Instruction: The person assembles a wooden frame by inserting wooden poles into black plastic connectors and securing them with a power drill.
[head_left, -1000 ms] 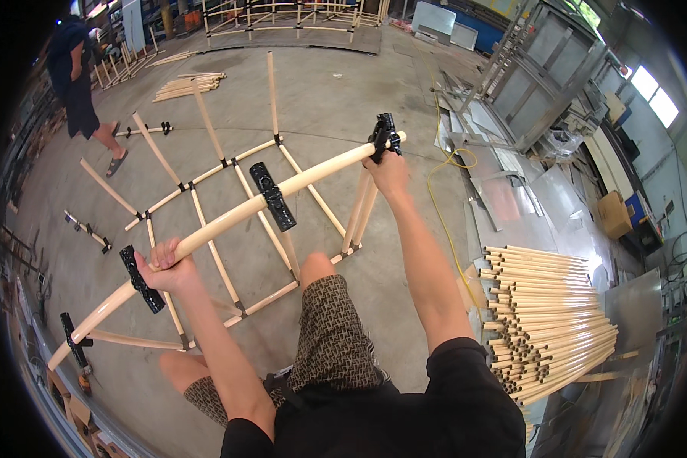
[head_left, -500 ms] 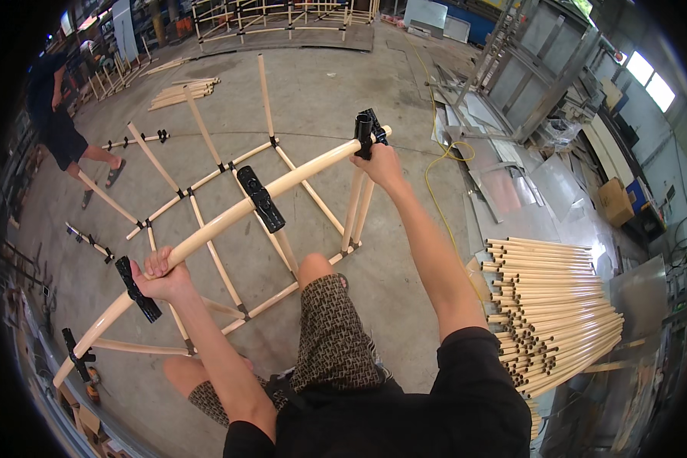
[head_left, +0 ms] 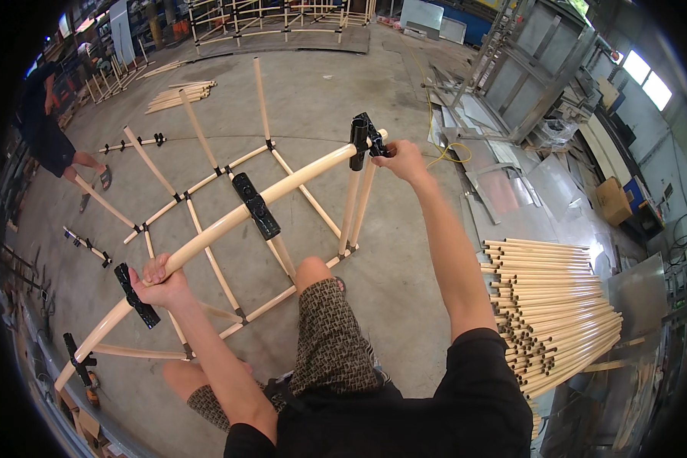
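A long cream pipe (head_left: 305,178) slants across in front of me, its left end near and its right end far. My left hand (head_left: 166,282) is wrapped round it beside a black connector (head_left: 137,296). At the pipe's far end, the thumb and fingers of my right hand (head_left: 403,162) pinch a black pipe joint (head_left: 375,140). A second black joint (head_left: 358,143) sits right beside that one. Another black connector (head_left: 256,206) crosses the middle of the pipe, and one more joint (head_left: 75,353) is near its left end. Below stands a cream pipe frame (head_left: 269,300) with several uprights.
To my right lies a big stack of cream pipes (head_left: 565,298). A person (head_left: 47,126) stands at the far left, near loose pipes (head_left: 182,97) on the floor. A yellow cable (head_left: 452,155) and metal sheets (head_left: 504,191) lie at the right. An orange-and-black power tool (head_left: 92,389) is at lower left.
My right hand has shifted from under the pipe, by the upright joint, to the outermost joint at its end. My left hand keeps its grip.
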The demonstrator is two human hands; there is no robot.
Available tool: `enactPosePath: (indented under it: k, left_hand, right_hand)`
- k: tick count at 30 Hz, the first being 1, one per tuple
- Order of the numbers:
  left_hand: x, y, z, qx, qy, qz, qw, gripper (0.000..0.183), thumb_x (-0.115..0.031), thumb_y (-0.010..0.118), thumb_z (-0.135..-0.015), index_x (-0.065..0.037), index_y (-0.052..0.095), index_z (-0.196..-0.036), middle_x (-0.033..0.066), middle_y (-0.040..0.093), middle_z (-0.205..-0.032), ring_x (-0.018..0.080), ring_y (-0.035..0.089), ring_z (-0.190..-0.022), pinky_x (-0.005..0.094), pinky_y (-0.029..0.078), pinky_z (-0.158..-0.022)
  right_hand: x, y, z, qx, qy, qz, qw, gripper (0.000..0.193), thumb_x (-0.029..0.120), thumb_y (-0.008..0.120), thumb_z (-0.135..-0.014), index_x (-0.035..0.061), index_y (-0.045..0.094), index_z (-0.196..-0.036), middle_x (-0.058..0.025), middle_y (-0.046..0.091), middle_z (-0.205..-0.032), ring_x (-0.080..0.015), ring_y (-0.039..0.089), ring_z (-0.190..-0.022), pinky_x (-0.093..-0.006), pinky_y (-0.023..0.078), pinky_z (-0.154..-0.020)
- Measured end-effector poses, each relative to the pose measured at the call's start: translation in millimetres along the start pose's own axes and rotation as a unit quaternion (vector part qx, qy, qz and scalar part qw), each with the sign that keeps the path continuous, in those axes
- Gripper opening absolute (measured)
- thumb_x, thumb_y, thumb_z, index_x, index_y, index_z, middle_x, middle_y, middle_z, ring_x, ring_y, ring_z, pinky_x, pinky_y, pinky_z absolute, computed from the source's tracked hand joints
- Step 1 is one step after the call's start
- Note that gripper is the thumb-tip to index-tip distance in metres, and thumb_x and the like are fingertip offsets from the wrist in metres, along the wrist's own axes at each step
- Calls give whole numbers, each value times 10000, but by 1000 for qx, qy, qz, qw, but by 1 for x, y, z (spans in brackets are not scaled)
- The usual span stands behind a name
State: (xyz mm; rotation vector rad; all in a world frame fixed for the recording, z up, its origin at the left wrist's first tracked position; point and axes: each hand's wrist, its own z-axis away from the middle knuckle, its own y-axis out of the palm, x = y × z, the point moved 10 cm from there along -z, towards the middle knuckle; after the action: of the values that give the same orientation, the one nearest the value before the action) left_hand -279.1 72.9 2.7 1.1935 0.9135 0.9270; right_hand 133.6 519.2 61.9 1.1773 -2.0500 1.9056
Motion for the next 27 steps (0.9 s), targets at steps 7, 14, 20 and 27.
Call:
enactPosePath:
  k: [7, 14, 20, 27]
  left_hand:
    - [0, 6, 0, 40, -7, 7, 999, 484, -270, 581, -871, -183, 249, -529, -24, 248, -447, 124, 254, -404, 265, 304, -510]
    - [-4, -3, -3, 43, 1, 5, 999, 482, -277, 537, -893, -187, 246, -519, -24, 247, -442, 118, 242, -402, 268, 277, -490]
    - [5, -1, -3, 111, -27, 17, 993, 482, -296, 511, -900, -192, 259, -503, -30, 247, -437, 114, 257, -403, 263, 280, -494]
    - [18, 17, 5, 120, -35, 19, 992, 483, -288, 519, -890, -187, 265, -492, -31, 225, -433, 109, 247, -408, 263, 275, -502]
  right_hand:
    - [23, 9, 4, -108, -55, 1, 993, 276, 221, 766, -756, 4, 699, -913, -211, 679, -874, -380, 653, -850, -451, 495, -736]
    - [26, 10, 17, -232, -74, -64, 968, 289, 199, 777, -765, -19, 668, -922, -207, 670, -822, -364, 649, -760, -420, 486, -686]
    - [7, 14, 9, -247, -92, -130, 956, 335, 186, 809, -747, -15, 684, -984, -176, 703, -855, -272, 686, -761, -359, 505, -693]
    - [-1, 19, 2, -206, -36, -171, 963, 317, 130, 779, -759, 1, 687, -1033, -180, 717, -930, -302, 702, -869, -374, 513, -768]
